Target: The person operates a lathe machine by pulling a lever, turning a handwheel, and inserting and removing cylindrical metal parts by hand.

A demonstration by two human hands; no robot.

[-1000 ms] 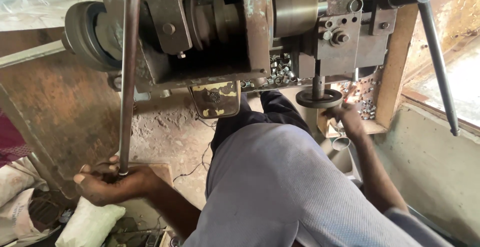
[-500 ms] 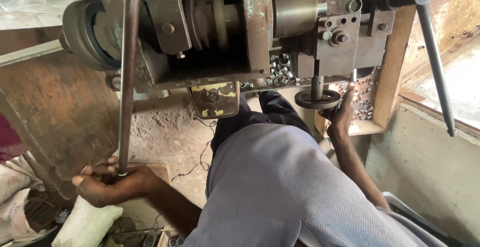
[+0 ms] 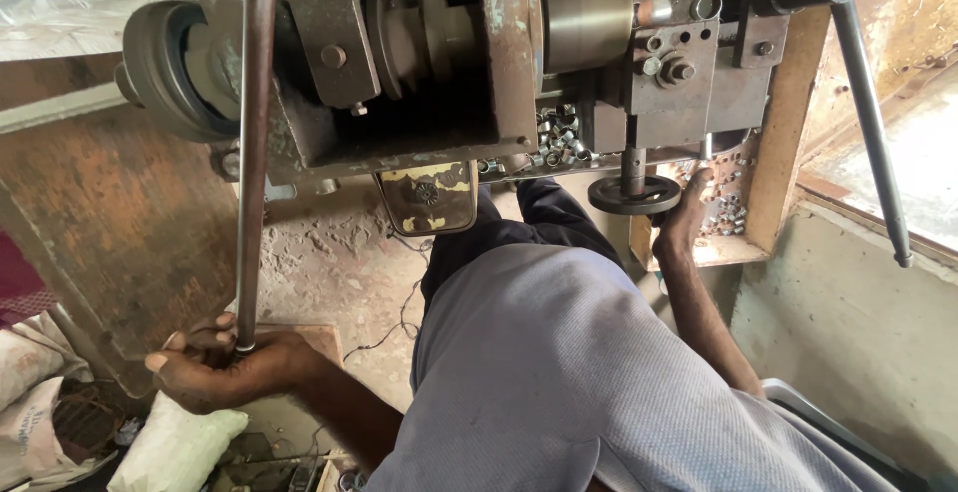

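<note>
Left hand grips the rod below the lathe, right hand fingers the handwheel; the spinning chuck could snag fingers.

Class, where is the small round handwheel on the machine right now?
In the head view, the handwheel sits right of centre beneath the machine, with the right hand on its rim.

Head view, steeply downward, close
</note>
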